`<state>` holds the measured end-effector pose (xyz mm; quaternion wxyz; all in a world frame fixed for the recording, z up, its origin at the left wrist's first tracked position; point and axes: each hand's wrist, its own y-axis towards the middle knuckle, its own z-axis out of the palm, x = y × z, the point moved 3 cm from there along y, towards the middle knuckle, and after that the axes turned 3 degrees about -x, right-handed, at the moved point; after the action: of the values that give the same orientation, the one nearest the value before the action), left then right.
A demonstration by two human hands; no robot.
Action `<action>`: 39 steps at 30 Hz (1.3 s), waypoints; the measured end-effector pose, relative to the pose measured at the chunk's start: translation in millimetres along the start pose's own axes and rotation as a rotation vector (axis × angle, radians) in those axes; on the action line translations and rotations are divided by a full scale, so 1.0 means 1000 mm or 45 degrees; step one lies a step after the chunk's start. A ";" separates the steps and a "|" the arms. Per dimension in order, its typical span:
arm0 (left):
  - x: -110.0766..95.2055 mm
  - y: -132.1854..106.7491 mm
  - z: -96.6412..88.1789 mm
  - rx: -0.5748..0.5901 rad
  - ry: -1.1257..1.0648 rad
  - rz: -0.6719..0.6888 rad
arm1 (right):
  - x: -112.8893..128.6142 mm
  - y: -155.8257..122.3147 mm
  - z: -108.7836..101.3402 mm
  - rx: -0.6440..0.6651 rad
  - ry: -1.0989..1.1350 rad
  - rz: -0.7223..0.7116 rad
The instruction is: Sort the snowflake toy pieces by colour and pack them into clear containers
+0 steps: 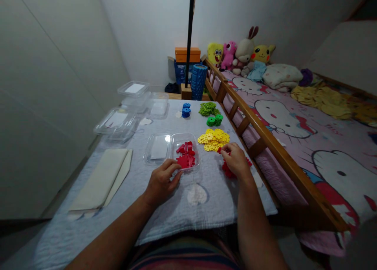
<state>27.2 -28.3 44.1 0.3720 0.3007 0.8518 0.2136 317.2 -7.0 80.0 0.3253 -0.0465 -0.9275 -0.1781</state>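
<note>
My left hand (163, 180) rests on the near rim of a clear plastic tray (186, 152), fingers curled at its edge. The tray holds several red plastic pieces (185, 156). My right hand (235, 159) sits on a loose pile of red pieces (227, 170) at the table's right side, fingers pinched on one red piece. Just beyond it lies a heap of yellow discs (213, 139).
Green discs (215, 120), light-green pieces (208, 108) and blue discs (186, 110) lie farther back. Clear lids and boxes (129, 105) stand at the back left, folded cream cloth (101, 179) at the near left. A wooden bed rail (259, 140) runs along the right.
</note>
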 end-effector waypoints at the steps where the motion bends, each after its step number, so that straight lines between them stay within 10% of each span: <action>1: 0.000 0.000 0.000 -0.001 -0.003 0.001 | 0.009 0.000 0.005 0.017 0.051 -0.035; 8: -0.001 0.000 0.001 0.015 -0.002 0.021 | 0.079 0.010 0.056 0.166 0.067 -0.361; 14: -0.002 0.001 -0.001 0.010 -0.005 0.039 | 0.089 0.013 0.079 0.175 0.019 -0.370; 29: 0.003 -0.002 0.003 0.051 -0.001 0.003 | -0.108 -0.024 -0.042 -0.190 -0.427 0.291; 39: 0.003 -0.002 0.002 0.041 0.000 -0.002 | -0.127 -0.038 -0.036 -0.154 -0.379 0.458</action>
<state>26.2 -27.5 40.4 0.3672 0.3061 0.8553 0.1997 430.8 -51.6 16.0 0.2083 -0.2560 -0.9297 -0.1636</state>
